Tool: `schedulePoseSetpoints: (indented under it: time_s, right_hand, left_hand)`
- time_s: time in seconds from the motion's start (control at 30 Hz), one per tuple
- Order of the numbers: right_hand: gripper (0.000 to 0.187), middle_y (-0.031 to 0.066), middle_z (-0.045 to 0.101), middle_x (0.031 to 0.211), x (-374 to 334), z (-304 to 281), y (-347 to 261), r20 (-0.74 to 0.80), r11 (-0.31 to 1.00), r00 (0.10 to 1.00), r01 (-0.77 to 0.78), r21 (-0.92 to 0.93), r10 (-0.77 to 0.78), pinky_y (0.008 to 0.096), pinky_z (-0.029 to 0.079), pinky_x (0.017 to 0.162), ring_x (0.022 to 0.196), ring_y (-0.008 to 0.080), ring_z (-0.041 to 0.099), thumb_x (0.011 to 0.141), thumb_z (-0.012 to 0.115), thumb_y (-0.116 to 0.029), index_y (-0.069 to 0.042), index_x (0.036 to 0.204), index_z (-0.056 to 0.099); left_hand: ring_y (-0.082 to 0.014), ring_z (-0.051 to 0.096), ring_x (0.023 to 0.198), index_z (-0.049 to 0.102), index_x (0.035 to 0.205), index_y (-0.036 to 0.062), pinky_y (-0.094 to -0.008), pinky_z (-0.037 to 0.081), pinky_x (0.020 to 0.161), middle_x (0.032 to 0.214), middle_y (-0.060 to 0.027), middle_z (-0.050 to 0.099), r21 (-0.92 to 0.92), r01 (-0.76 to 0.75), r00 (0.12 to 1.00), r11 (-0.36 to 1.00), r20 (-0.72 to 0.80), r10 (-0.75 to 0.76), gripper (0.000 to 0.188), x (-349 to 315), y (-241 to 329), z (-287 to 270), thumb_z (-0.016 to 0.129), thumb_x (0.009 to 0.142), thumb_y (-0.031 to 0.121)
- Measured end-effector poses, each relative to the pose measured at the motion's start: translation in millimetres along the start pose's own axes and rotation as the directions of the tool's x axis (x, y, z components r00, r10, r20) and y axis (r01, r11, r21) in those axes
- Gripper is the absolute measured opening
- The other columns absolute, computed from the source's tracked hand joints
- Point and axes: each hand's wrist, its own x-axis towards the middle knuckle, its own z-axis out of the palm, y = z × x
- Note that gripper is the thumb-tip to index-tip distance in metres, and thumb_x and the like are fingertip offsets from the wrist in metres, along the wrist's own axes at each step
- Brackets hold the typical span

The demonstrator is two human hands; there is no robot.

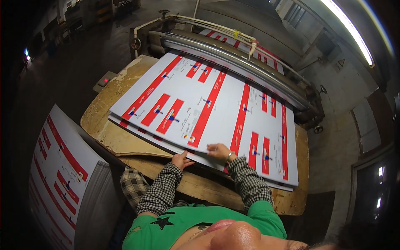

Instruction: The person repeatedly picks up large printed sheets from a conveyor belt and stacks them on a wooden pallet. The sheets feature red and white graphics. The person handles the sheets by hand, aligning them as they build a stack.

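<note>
Both hands work the near edge of the printed sheet stack [208, 108] on the wooden worktop [125, 137]: left hand [182, 160] grips the edge; right hand [218, 151] lies flat, fingers spread, on the top sheet.

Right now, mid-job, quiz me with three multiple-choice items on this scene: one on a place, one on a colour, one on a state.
1. Where is the tall stack of printed sheets?
A. to the person's left, beside the table
B. on top of the roller
C. far right by the wall

2. What colour are the bands on the top sheet?
A. blue
B. red
C. yellow

3. How does the right hand lie?
A. raised in the air
B. closed around a tool
C. flat on the top sheet

Answers: 1 A, the stack stands low at the left, off the wooden table. 2 B, long red bars cross the white sheet. 3 C, its fingers are spread on the sheet, while the left hand grips the sheets' near edge.
</note>
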Motion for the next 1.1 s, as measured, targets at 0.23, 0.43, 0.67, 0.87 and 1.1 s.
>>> schedulePoseSetpoints:
  time_s: [0.23,0.43,0.67,0.87,1.1]
  right_hand:
    - [0.065,0.0206,0.048,0.120,23,10,-29,-0.167,0.937,0.977,-0.177,-0.300,0.132,0.0439,0.040,0.093,0.111,0.0337,0.046,0.067,0.073,-0.037,-0.002,0.117,0.051]
    - [0.072,0.0201,0.037,0.131,-16,32,-54,-0.028,0.850,1.000,-0.026,-0.526,0.014,0.0507,0.031,0.100,0.128,0.0381,0.028,0.061,0.073,-0.029,-0.006,0.123,0.045]
    - [0.039,0.0151,0.056,0.118,-11,-16,-51,-0.063,0.998,0.997,-0.044,0.037,0.046,0.0282,0.046,0.087,0.100,0.0252,0.059,0.068,0.061,-0.017,0.001,0.103,0.061]
    - [0.041,0.0147,0.057,0.118,-26,11,-50,-0.062,0.988,0.998,-0.002,-0.153,-0.008,0.0280,0.047,0.084,0.099,0.0259,0.060,0.067,0.061,-0.020,-0.003,0.104,0.062]
    - [0.039,0.0136,0.059,0.113,15,3,-17,-0.163,0.978,0.973,-0.181,-0.101,0.163,0.0291,0.046,0.085,0.098,0.0257,0.059,0.065,0.066,-0.023,-0.002,0.098,0.063]
  left_hand:
    - [-0.0325,0.059,0.097,0.041,0.116,-0.0069,-0.0440,0.054,0.076,0.107,-0.0184,0.055,0.003,-0.030,0.997,1.000,0.066,0.030,0.036,0,1,3,0.048,0.090,0.016]
    - [-0.0237,0.062,0.082,0.051,0.098,-0.0050,-0.0399,0.054,0.075,0.090,-0.0122,0.059,0.093,-0.020,0.985,0.995,0.172,0.004,0.021,1,3,-10,0.053,0.080,0.006]
    - [-0.0323,0.061,0.089,0.049,0.106,-0.0120,-0.0460,0.053,0.074,0.103,-0.0224,0.056,-0.069,-0.038,0.999,0.997,-0.035,0.036,0.029,6,-3,-3,0.043,0.080,0.000]
    - [-0.0370,0.054,0.101,0.041,0.112,-0.0126,-0.0535,0.048,0.085,0.110,-0.0246,0.050,0.078,-0.010,0.994,0.997,-0.112,0.018,0.033,4,2,4,0.034,0.085,0.005]
    - [-0.0412,0.054,0.098,0.034,0.112,-0.0154,-0.0490,0.053,0.080,0.108,-0.0288,0.047,0.002,-0.012,1.000,1.000,0.007,0.012,0.044,2,1,3,0.050,0.091,0.019]
